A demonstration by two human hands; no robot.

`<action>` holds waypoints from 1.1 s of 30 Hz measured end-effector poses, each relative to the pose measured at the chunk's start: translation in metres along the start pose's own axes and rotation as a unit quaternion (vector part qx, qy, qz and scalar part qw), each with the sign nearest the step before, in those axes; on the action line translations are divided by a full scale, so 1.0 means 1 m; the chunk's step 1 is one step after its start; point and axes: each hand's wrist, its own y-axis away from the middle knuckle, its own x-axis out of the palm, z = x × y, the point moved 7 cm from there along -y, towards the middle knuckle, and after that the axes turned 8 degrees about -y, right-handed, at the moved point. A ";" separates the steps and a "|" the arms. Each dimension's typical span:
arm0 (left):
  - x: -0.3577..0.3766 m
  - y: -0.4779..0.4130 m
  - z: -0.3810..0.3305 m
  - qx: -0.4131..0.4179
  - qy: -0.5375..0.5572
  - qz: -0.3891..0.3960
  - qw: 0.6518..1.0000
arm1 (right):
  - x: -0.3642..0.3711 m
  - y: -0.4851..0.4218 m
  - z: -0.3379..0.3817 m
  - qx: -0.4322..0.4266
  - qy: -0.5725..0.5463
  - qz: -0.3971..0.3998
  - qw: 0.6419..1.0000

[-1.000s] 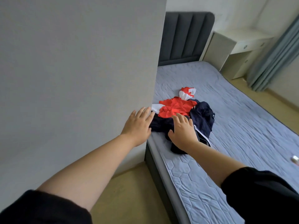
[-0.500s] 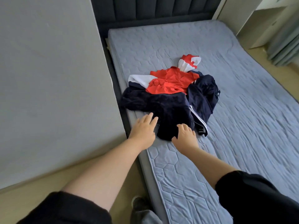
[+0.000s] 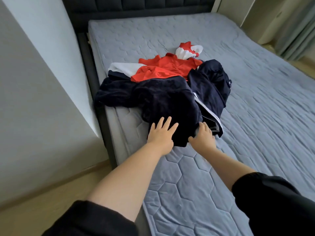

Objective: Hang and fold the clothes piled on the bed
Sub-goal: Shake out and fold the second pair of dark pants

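A pile of dark navy, red and white clothes (image 3: 170,70) lay near the left edge of the grey quilted bed (image 3: 255,116). The left hand (image 3: 161,133) rested flat and unclenched on the soft navy garment (image 3: 167,103) at the pile's near end. The right hand (image 3: 202,136) touched its hem; whether it gripped, I cannot tell. The first pick seemed to be starting, and it called for pinching the hem and lifting. No writing was legible.

Black sleeves (image 3: 272,200) pushed up above both elbows leave the forearms bare.

Hands 2: left hand (image 3: 161,133), right hand (image 3: 202,137). Garments in the pile 3: navy fleece (image 3: 162,99) at 6 o'clock, striped navy garment (image 3: 211,86) at 3, red-white garment (image 3: 163,68) at 12. Mattress (image 3: 255,116) 1. Headboard (image 3: 136,5) 1. Curtain (image 3: 296,40) 1.
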 end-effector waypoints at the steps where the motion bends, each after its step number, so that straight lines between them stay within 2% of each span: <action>1: 0.007 -0.011 -0.011 0.004 -0.004 -0.011 1.000 | 0.000 -0.010 -0.014 0.005 -0.004 -0.022 1.000; 5: 0.028 -0.037 -0.045 -0.005 0.034 0.003 0.999 | -0.018 -0.053 -0.062 0.024 -0.031 -0.096 0.995; 10: 0.033 -0.033 -0.064 -0.034 0.144 0.028 0.989 | -0.030 -0.083 -0.109 0.089 -0.060 -0.072 0.992; 15: 0.026 -0.026 -0.063 -0.039 0.204 0.061 0.976 | -0.039 -0.094 -0.118 0.092 -0.080 -0.037 0.992; 18: 0.024 -0.021 -0.066 -0.054 0.214 0.104 0.970 | -0.048 -0.089 -0.107 0.040 -0.177 -0.035 0.983; 21: 0.017 -0.020 -0.070 -0.073 0.275 0.108 0.953 | -0.061 -0.076 -0.088 -0.001 -0.328 -0.016 0.944; 23: 0.007 -0.017 -0.074 -0.088 0.355 0.082 0.927 | -0.076 -0.062 -0.071 -0.030 -0.385 -0.005 0.922; 29: -0.044 -0.008 -0.097 -0.075 0.506 -0.038 0.858 | -0.136 -0.003 -0.014 -0.179 -0.432 0.038 0.883; 33: -0.077 0.010 -0.107 -0.048 0.550 -0.135 0.823 | -0.175 0.038 0.019 -0.258 -0.455 0.028 0.852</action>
